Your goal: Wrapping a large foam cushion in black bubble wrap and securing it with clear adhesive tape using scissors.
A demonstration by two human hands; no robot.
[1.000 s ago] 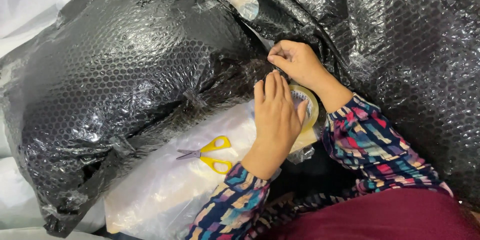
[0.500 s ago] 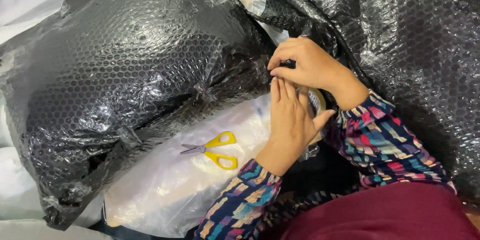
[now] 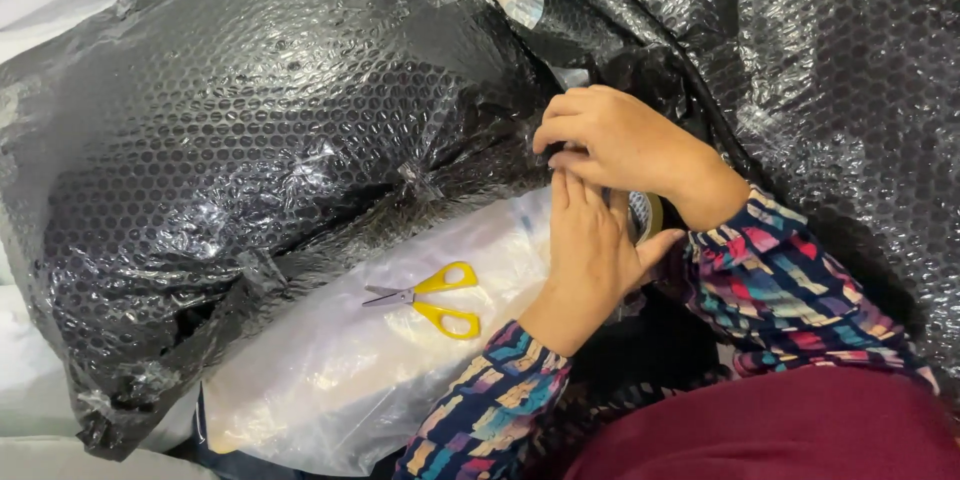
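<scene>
Two hands meet right of centre at the seam of a black bubble-wrapped bundle [image 3: 270, 160]. Right hand [image 3: 625, 145] curls over the wrap edge, apparently pinching it down. Left hand [image 3: 590, 250] has its grip around a tape roll [image 3: 648, 215], mostly hidden, kept close to the seam. Yellow scissors [image 3: 430, 298] lie shut on a clear plastic bag [image 3: 340, 370], lower centre, within reach. No bench visible; white sheeting at the left.

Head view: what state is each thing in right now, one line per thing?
Black bubble-wrapped bundle: wrapped, taped in places.
Tape roll: mostly hidden between the hands.
Left hand: on the tape roll.
Right hand: fingers curled, at the wrap's edge.
Yellow scissors: closed, lying on the clear plastic bag.
</scene>
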